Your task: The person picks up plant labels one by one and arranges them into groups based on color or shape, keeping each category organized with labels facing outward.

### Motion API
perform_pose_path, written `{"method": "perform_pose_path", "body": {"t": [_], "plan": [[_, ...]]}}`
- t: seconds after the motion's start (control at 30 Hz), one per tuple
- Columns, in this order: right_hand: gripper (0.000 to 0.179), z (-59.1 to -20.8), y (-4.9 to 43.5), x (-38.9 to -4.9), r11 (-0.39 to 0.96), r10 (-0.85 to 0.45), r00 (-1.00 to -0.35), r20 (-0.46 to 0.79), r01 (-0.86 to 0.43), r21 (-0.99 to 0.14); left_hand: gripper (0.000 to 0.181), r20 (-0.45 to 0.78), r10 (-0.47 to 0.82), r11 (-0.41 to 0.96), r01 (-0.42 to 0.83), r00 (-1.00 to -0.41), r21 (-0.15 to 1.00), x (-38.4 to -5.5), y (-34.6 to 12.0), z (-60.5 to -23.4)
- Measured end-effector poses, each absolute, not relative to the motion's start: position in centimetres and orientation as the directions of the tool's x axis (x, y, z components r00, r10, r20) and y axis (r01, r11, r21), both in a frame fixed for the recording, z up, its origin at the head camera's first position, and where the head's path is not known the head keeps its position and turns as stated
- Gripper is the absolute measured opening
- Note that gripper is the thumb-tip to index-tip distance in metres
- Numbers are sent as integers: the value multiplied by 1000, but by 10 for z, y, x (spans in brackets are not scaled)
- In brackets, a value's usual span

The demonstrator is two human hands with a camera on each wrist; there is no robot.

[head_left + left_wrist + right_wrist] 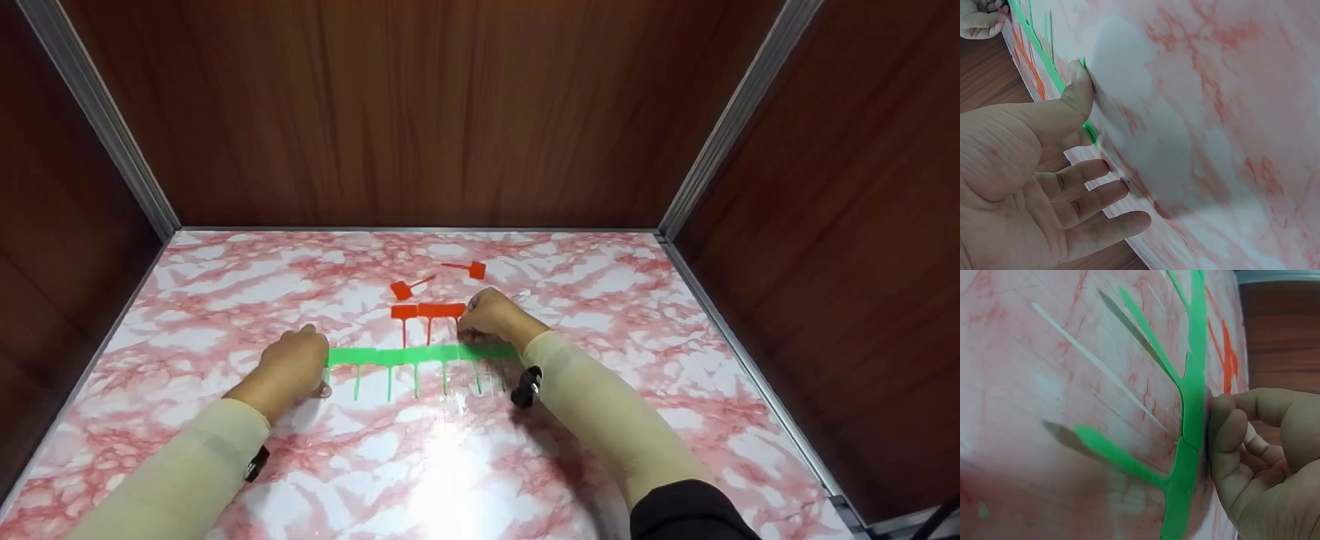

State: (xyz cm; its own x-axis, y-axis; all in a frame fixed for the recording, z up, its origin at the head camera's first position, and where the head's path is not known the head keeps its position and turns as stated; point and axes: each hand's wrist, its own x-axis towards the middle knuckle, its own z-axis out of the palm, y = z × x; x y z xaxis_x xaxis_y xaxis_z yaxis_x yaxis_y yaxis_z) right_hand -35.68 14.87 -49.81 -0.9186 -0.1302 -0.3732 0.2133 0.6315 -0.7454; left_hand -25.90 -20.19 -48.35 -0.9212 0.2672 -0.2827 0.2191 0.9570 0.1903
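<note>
Flat green flag-shaped plastic tags (405,356) lie edge to edge in a row, their thin tails toward me. Behind them is a shorter row of red tags (441,310) of the same shape. At the green row's left end, my left hand (289,364) touches the last green tag (1093,134). Its thumb lies over that tag and the other fingers are loosely spread. My right hand (495,315) pinches the end of the red row's rightmost tag (1228,377) between thumb and index finger. That tag's right end is hidden by the fingers.
Two loose red tags, one angled (402,290) and one farther back (478,270), lie beyond the red row. The pink-and-white marbled tabletop (600,300) is bounded by brown wood-look panels (420,112) at the back and both sides.
</note>
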Motion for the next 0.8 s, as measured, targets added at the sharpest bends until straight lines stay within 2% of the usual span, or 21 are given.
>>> {"method": "perform_pose_path", "body": {"t": [0.23, 0.53, 0.67, 0.8], "plan": [[34, -498, 148, -358, 645, -129, -914, -386, 218, -733, 43, -276, 280, 953, 231, -920, 197, -259, -203, -484], [36, -494, 149, -347, 636, -198, -931, -306, 116, -763, 40, -284, 270, 956, 220, -920, 196, -260, -204, -488], [37, -492, 149, -346, 672, -212, -937, -278, 67, -738, 43, -273, 280, 952, 230, -921, 201, -259, -203, -488], [31, -490, 147, -349, 716, -214, -927, -307, 65, -695, 38, -263, 284, 952, 237, -922, 194, -258, -204, -487]]}}
